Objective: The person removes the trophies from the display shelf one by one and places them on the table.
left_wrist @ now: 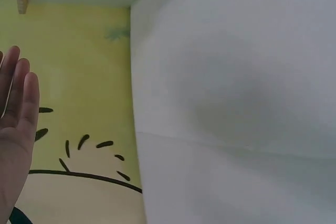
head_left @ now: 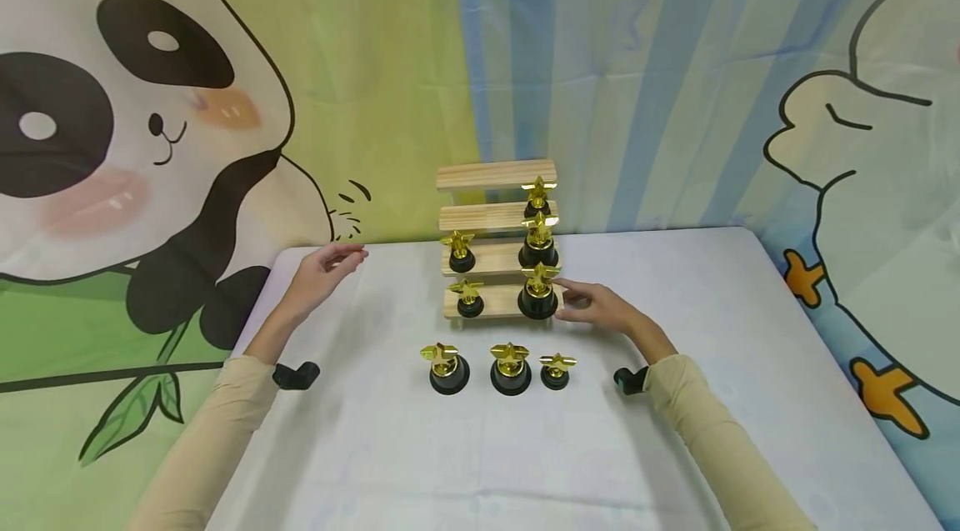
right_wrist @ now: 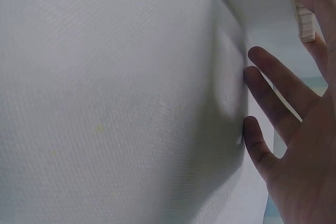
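Trophies (head_left: 511, 379), eight gold stars on black bases, fill the middle: five on a wooden rack, three in front of it. Largest of all is the printed backdrop (head_left: 390, 81) behind. Below it spreads a white table (head_left: 675, 448). Toward its far edge stands the four-step rack (head_left: 483, 217), whose rising levels seem meant to let each star show above the one in front. Next in size, the person's left hand (head_left: 321, 277) hovers left of the rack, relaxed and holding nothing, apparently clear of the display. Their right hand (head_left: 600, 308) comes in from the side, perhaps to avoid the neighbours, its fingertips at a large trophy (head_left: 537, 303) on the lowest step's right end. Three fingers spread wide; I cannot tell whether thumb and index pinch the base. Smaller trophies (head_left: 470, 308) include two at the rack's left side and one ending the front row.
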Motion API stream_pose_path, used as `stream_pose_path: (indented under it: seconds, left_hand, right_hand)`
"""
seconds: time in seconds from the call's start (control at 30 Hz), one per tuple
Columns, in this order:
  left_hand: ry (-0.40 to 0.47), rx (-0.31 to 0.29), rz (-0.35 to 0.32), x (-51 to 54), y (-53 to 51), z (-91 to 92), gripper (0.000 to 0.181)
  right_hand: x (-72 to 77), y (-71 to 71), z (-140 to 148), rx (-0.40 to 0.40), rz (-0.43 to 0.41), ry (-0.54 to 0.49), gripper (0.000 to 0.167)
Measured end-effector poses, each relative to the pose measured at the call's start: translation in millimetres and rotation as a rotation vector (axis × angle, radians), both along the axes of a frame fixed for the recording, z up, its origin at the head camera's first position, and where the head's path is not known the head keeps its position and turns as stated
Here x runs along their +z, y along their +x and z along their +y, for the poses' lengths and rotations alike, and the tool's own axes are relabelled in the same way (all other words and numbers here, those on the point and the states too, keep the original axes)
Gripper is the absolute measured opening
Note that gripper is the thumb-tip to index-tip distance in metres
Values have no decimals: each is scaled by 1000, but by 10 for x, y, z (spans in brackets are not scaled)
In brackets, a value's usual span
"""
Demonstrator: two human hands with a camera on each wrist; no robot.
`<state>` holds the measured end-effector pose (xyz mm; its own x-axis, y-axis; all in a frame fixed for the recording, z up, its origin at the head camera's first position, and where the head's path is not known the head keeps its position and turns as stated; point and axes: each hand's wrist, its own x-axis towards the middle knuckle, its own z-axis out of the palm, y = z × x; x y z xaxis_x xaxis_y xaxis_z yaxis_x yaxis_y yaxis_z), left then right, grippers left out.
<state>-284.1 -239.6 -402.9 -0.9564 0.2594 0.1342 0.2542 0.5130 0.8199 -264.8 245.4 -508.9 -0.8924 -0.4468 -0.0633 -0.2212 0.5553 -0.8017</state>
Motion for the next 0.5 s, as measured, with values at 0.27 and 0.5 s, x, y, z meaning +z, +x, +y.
stream_pose_path:
  seconds: [0.27,0.5]
  left_hand:
    - [-47,-53,37,416,-425,321,40]
    - [-61,-152,122,634,-766,709,44]
  right_hand:
    - [8,-13,7,2,-10,-10,68]
    - [9,-2,10,4,-10,7,68]
